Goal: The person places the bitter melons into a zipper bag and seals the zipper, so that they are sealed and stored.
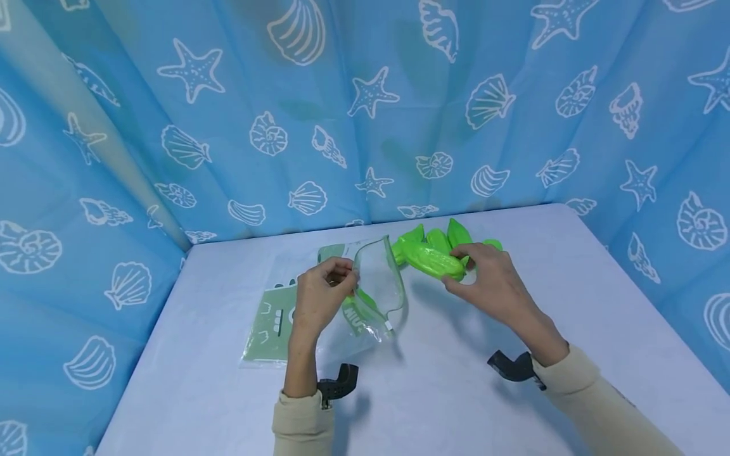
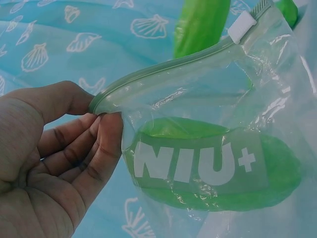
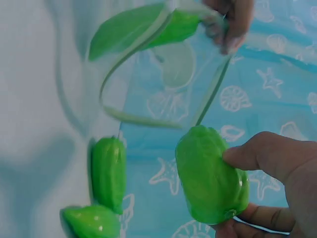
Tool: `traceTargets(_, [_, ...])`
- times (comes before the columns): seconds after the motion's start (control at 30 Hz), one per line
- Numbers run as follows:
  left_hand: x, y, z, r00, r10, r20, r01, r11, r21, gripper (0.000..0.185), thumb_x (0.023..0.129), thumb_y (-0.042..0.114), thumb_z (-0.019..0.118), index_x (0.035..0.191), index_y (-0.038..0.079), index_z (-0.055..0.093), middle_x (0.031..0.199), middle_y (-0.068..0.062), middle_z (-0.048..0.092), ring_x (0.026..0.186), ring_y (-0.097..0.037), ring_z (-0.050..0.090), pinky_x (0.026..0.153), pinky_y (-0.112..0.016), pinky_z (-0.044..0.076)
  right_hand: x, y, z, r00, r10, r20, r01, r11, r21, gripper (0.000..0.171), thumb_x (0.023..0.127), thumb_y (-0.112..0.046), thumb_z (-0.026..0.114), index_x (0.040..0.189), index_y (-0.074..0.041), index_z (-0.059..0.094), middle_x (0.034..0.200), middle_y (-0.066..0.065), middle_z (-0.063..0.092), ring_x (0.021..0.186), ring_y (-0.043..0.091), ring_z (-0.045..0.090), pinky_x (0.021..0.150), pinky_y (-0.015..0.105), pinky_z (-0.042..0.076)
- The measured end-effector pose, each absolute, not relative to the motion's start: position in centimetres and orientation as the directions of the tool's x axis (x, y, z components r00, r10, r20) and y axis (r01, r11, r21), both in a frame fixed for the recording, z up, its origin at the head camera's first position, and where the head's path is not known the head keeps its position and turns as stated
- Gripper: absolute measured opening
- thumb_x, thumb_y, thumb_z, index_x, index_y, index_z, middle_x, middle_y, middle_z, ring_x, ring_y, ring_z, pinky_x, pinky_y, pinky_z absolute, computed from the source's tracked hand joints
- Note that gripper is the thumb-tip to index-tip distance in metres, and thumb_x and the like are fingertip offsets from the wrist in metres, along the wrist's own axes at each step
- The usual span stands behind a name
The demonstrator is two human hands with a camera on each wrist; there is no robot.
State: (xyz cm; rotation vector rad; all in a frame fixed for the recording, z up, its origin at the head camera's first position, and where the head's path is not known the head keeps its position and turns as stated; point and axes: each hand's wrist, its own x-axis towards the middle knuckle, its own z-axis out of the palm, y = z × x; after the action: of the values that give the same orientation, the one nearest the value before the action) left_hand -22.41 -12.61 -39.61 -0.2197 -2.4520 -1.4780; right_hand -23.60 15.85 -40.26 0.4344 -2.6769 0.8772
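My left hand pinches the edge of a clear zip bag between thumb and fingers. Its green zip strip hangs in a wide loop, with a white slider near one end. Inside, behind the printed "NIU+" panel, lies one bright green, oblong piece like a vegetable. Another glossy green piece, blunt with a lumpy, ridged end, is gripped by my right hand, thumb on one side and fingers on the other. It is held up just right of the bag's mouth.
Several more green pieces lie behind my right hand near the table's back edge. A flat clear bag with a green printed face lies left of my left hand. A blue shell-patterned curtain surrounds the white table.
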Motion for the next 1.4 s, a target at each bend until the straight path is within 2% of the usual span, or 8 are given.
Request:
traceTargets(0.17, [-22.4,-12.6,-39.5,-0.953,-0.011,0.304,0.265,0.463,0.846,0.010,0.084,0.021,0.066,0.090,0.014,0.067,0.077,0.004,0.063,0.065,-0.010,0.061,0.059,-0.026,0.052,-22.8,15.5,-39.9,-0.879,-0.278,0.388,-0.461,0.704,-0.540,0.043,0.074,-0.029,0.075,0.111,-0.015,0.060,0.102,-0.001,0.058,0.089,0.018,0.051,0.084,0.045,0.032])
traceTargets(0.4, [-22.4,-12.6,-39.5,-0.954,-0.013,0.299,0.259,0.466,0.846,0.010,0.084,0.020,0.066,0.091,0.013,0.067,0.078,0.002,0.063,0.066,-0.011,0.061,0.059,-0.025,0.052,-22.4,15.0,-39.7,-0.822,-0.428,0.375,-0.569,0.626,-0.533,0.042,0.073,-0.030,0.076,0.111,-0.021,0.060,0.103,-0.010,0.057,0.092,0.017,0.052,0.083,0.043,0.036])
traceTargets(0.57, [-22.4,-12.6,-39.6,-0.953,-0.019,0.303,0.259,0.475,0.841,0.009,0.084,0.021,0.066,0.090,0.015,0.067,0.078,0.004,0.063,0.066,-0.010,0.061,0.060,-0.025,0.052,-22.5,14.4,-39.6,-0.788,-0.504,0.353,-0.613,0.599,-0.514,0.041,0.073,-0.032,0.076,0.111,-0.025,0.060,0.104,-0.013,0.055,0.095,0.012,0.050,0.087,0.048,0.029])
traceTargets(0.77, [-22.4,-12.6,-39.6,-0.952,-0.010,0.305,0.266,0.463,0.846,0.010,0.084,0.020,0.065,0.091,0.013,0.067,0.078,0.003,0.063,0.066,-0.011,0.060,0.059,-0.026,0.052,-22.7,13.5,-40.1,-0.748,-0.555,0.363,-0.661,0.576,-0.481,0.041,0.072,-0.032,0.076,0.109,-0.024,0.061,0.103,-0.015,0.056,0.096,0.010,0.050,0.083,0.042,0.031])
traceTargets(1.1, [-22.2,-12.2,-39.4,-0.950,0.007,0.312,0.282,0.448,0.849,0.009,0.084,0.021,0.066,0.090,0.014,0.068,0.077,0.003,0.064,0.064,-0.010,0.061,0.061,-0.026,0.052,-22.7,12.3,-40.4,-0.710,-0.594,0.378,-0.701,0.542,-0.464,0.042,0.073,-0.028,0.076,0.111,-0.020,0.061,0.109,-0.012,0.059,0.107,0.011,0.048,0.080,0.042,0.031])
traceTargets(1.4, [-22.0,-11.9,-39.4,-0.954,0.021,0.299,0.279,0.421,0.863,0.009,0.084,0.021,0.067,0.090,0.014,0.068,0.076,0.003,0.064,0.064,-0.012,0.061,0.063,-0.027,0.052,-23.2,11.2,-41.0,-0.670,-0.635,0.385,-0.739,0.520,-0.428,0.040,0.075,-0.029,0.074,0.111,-0.020,0.061,0.112,-0.011,0.058,0.107,0.010,0.047,0.081,0.040,0.030])
